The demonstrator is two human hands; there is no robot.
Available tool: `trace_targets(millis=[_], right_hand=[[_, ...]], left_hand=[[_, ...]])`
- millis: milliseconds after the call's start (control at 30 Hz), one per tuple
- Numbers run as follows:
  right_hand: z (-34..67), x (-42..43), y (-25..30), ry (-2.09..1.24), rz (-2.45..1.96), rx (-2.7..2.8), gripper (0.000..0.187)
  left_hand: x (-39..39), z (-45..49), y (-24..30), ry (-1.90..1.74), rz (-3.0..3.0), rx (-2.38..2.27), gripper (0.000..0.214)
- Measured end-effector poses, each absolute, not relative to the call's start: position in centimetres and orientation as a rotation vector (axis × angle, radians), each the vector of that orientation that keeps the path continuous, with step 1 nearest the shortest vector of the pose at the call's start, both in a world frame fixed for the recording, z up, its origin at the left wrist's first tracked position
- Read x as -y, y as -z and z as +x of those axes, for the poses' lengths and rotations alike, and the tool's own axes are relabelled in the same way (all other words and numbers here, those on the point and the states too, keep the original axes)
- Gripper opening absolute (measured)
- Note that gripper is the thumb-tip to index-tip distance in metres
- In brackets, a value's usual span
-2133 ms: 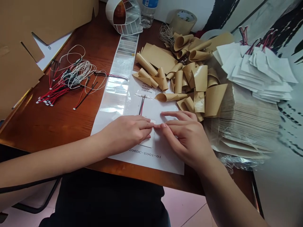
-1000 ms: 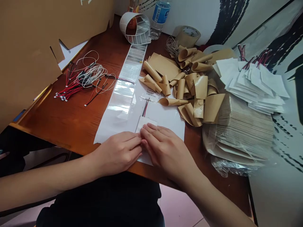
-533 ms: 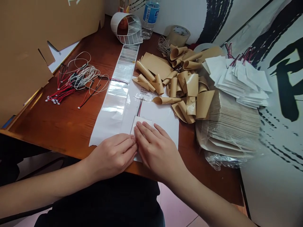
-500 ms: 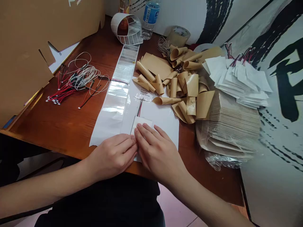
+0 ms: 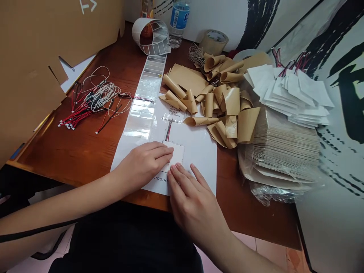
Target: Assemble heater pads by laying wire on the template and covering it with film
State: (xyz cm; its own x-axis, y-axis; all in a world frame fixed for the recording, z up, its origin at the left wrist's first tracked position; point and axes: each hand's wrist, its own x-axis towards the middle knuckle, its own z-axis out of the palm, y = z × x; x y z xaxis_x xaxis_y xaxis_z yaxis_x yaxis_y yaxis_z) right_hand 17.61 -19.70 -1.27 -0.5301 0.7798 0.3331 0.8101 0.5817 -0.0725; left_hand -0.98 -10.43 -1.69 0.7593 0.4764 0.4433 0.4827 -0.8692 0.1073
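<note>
A thin white square pad lies on a printed white sheet at the front of the table. Dark and red wires run from its far edge toward a taped spot on the sheet. My left hand rests over the pad's left side, fingers stretched out across it. Flat fingers of my right hand lie at the pad's near right corner. Both hands hide parts of the pad and of the large print below it.
Left lies a tangle of red and white wires. A label strip runs back to its roll. Curled brown paper pieces lie right of centre, beside a paper stack topped by wired white pads. A cardboard box stands left.
My left hand has moved up and right onto the pad. My right hand has slid down toward the near edge, uncovering more of the pad and some print.
</note>
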Motion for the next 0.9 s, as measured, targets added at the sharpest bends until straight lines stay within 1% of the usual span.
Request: trace_targets(millis=[233,400,533,733,900], right_hand=[[17.1,20.2,1.4,0.131,-1.403,2.389,0.037],[16.8,20.2,1.2,0.089,-1.517,2.387,0.041],[17.1,19.1,1.0,0.052,-1.513,2.416,0.041],[17.1,17.7,1.2,0.181,-1.486,2.404,0.039],[17.1,16.6,1.1,0.244,-1.454,2.404,0.043]], left_hand=[[10.0,-0.4,2.0,0.705,-2.875,0.872,0.020],[10.6,-0.9,2.1,0.824,-2.881,0.875,0.017],[10.7,-1.2,2.1,0.825,-2.900,0.843,0.018],[10.8,-2.0,2.0,0.800,-2.967,0.734,0.022],[11.3,-2.1,1.5,0.706,-2.953,0.709,0.026]])
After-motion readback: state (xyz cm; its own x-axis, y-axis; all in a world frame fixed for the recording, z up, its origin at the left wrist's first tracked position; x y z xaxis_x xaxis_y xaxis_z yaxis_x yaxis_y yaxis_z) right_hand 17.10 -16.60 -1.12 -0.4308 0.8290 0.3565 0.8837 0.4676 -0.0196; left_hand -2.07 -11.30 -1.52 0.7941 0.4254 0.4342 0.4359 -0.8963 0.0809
